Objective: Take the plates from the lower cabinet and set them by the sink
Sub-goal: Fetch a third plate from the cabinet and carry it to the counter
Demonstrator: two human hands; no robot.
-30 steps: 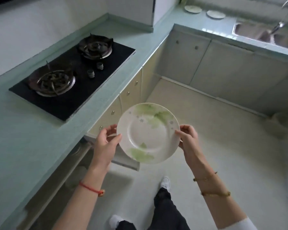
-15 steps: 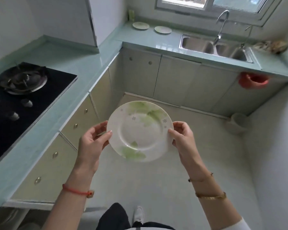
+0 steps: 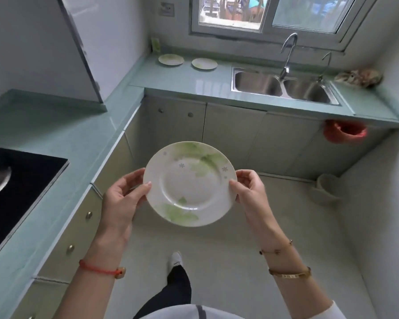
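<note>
- Three plates are seen in all: one held plate, white with green leaf marks and small flowers, is kept in mid-air over the floor, face up and slightly tilted, between both grips
- Its left rim is clasped by the left grip, with the thumb laid on the upper face and the fingers curled underneath
- Its right rim is pinched by the right grip, thumb on top
- Two more are laid flat on the green table, left of the double sink: a far plate and a nearer plate, close together but apart
- A curved tap is mounted behind the sink
- A black hob is set into the table at the left
- The cabinet doors under the sink are seen closed
</note>
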